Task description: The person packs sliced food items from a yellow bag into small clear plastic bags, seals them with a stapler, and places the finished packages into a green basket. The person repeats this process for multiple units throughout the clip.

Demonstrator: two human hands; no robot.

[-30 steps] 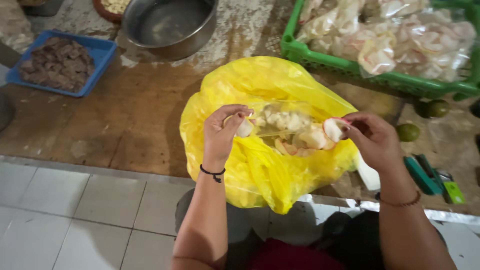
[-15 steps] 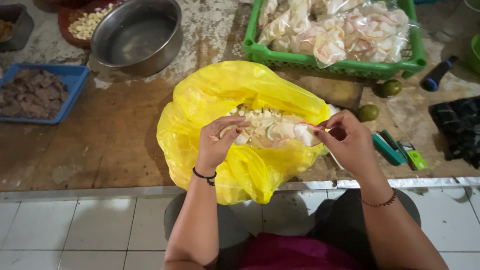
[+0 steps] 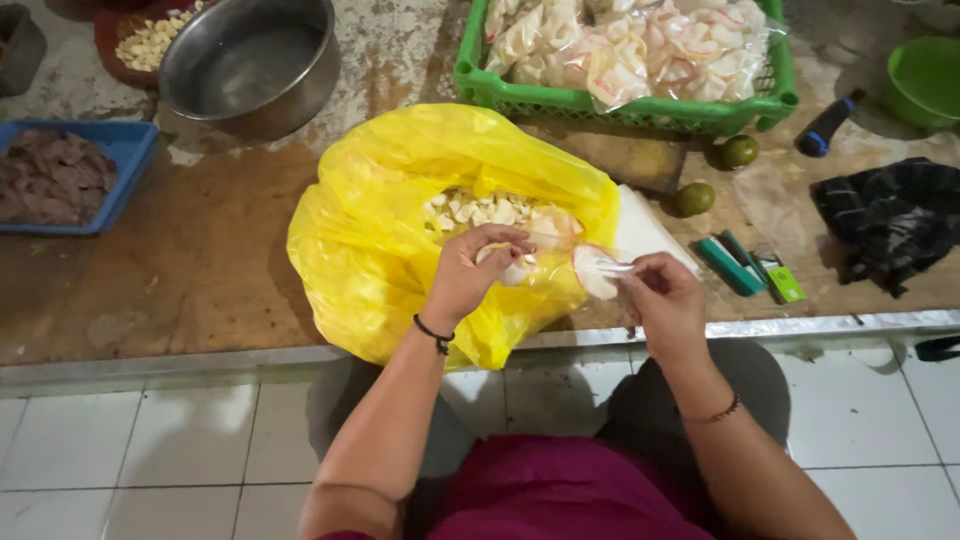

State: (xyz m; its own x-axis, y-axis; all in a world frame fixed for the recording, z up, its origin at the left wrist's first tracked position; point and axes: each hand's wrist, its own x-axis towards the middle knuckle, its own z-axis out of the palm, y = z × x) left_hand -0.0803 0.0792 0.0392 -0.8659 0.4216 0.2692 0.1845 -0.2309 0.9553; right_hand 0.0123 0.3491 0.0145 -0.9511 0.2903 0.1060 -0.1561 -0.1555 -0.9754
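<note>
here, left hand [image 3: 470,268] pinching clear bag [image 3: 560,250] over yellow bag [image 3: 370,230], right hand [image 3: 665,300] gripping its rim

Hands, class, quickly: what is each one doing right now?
Left hand: fingers closed on pale chips over the yellow bag.
Right hand: fingers pinching a small clear bag.

Under the fingers [image 3: 500,240], the yellow bag [image 3: 370,240] is thin, glossy, crinkled plastic. Beyond them, a dull-sheened metal bowl [image 3: 250,60] and green plastic crate [image 3: 620,100] sit on the rough, stained worktop [image 3: 200,270].
</note>
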